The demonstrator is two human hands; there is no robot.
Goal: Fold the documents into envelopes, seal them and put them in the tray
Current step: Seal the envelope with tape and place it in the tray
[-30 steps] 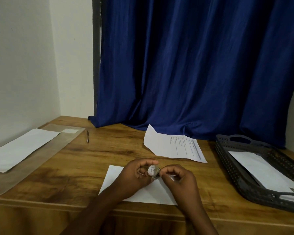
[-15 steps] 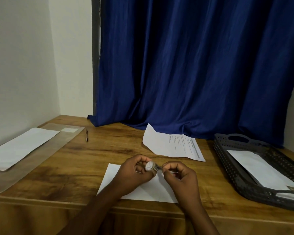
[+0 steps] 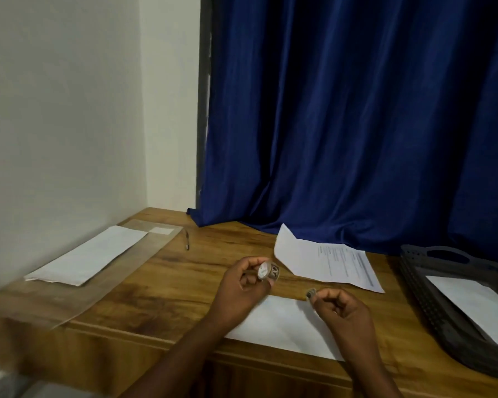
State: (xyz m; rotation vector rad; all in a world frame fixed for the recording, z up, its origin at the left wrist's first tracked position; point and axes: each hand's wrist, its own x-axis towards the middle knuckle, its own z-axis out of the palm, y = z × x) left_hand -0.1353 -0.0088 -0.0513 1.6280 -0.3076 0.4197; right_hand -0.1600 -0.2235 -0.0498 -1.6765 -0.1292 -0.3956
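Note:
My left hand (image 3: 243, 285) grips a small roll of clear tape (image 3: 266, 272) above the wooden table. To its right, my right hand (image 3: 338, 307) pinches the pulled-out tape end (image 3: 311, 293) between thumb and forefinger. Under both hands a white envelope (image 3: 282, 326) lies flat near the table's front edge. A printed document (image 3: 328, 261) with one corner folded lies behind it, by the curtain. At the right stands a dark plastic tray (image 3: 420, 285) holding a white envelope (image 3: 472, 300).
A stack of white envelopes (image 3: 89, 255) rests on a clear plastic sleeve (image 3: 121, 280) at the table's left, against the wall. A pen (image 3: 187, 239) lies beyond it. A blue curtain (image 3: 357, 124) hangs behind the table.
My hands have moved apart: the right hand drew the tape end away from the roll to the right, and the left hand lifted the roll slightly. The camera shifted left.

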